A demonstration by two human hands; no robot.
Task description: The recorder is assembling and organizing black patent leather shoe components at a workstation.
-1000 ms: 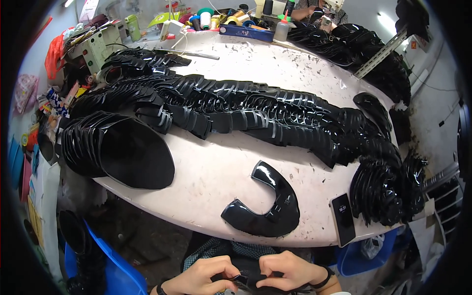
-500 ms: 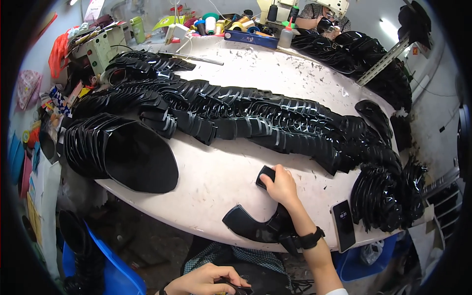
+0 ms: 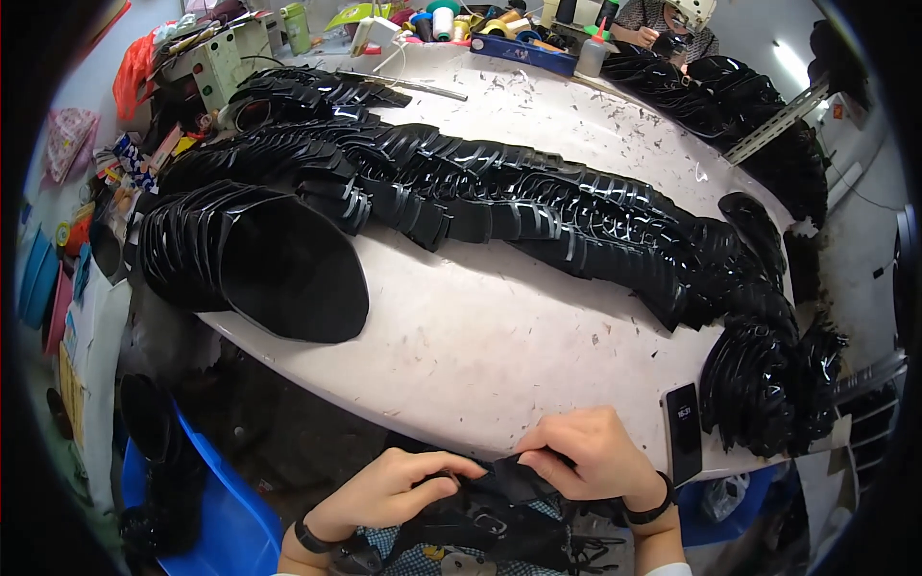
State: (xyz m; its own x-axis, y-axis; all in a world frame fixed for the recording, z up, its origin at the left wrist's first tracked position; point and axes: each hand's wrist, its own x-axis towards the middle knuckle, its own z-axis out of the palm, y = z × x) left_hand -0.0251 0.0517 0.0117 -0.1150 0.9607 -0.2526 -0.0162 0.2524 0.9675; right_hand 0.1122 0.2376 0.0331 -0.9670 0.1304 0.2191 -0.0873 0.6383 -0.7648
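My left hand (image 3: 399,492) and my right hand (image 3: 581,453) face each other at the front edge of the table, over my lap. A dark, glossy leather-like piece (image 3: 495,480) spans the gap between them, with a metal buckle (image 3: 490,522) below. My right thumb and forefinger pinch its upper edge. My left thumb and forefinger are bent around its other side, where the exact grip is partly hidden. Its lower outline merges with the dark clothing and patterned cloth (image 3: 384,542) on my lap.
Long overlapping rows of glossy black pieces (image 3: 480,221) cross the white table (image 3: 480,336). A nested stack of wide black pieces (image 3: 293,274) stands left. A phone (image 3: 683,432) lies near the right front edge. Blue bins (image 3: 216,490) flank the table below. Another person (image 3: 663,34) sits beyond.
My right hand has drawn back from the tabletop to meet my left hand. The curved black piece and small black item are gone from the tabletop. My view has shifted slightly.
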